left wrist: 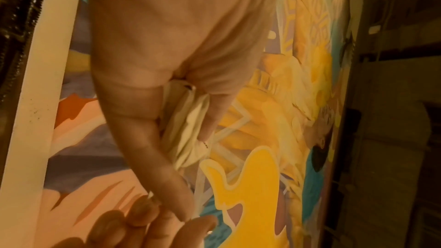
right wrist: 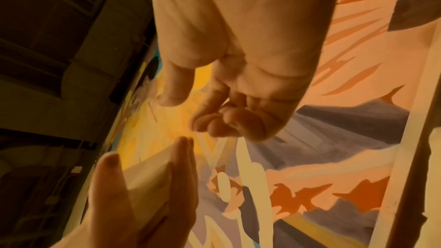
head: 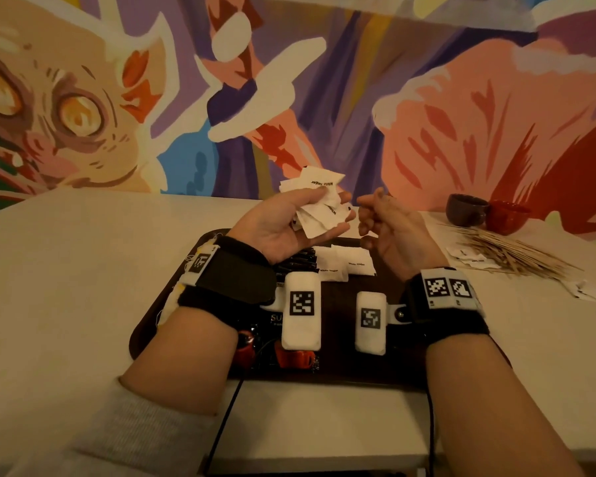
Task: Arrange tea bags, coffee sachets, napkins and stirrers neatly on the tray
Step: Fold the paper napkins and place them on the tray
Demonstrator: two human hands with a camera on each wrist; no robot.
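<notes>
Your left hand is palm-up above the far edge of the tray, thumb clamped over a messy bunch of white sugar sachets; fingers lie under the bunch, loosely curled. The left wrist view shows the same wad of sachets pinned between thumb and fingers.

Your right hand is just beside it, near but not touching the bunch. Its fingers are curled in, thumb apart from them, and it holds nothing, which the right wrist view confirms; that view also shows the sachets in the other hand.

On the tray, a few flat white sachets sit near the far edge at centre, and just left of them a row of dark sachets, partly hidden by your left wrist. Dark packets with red print lie at the tray's near edge, partly hidden.

On the table right of the tray there's a loose heap of wooden stirrers with more white sachets scattered under and beside it. At the far right edge of the table, by the painted wall, stand a dark cup and a red cup, touching.
</notes>
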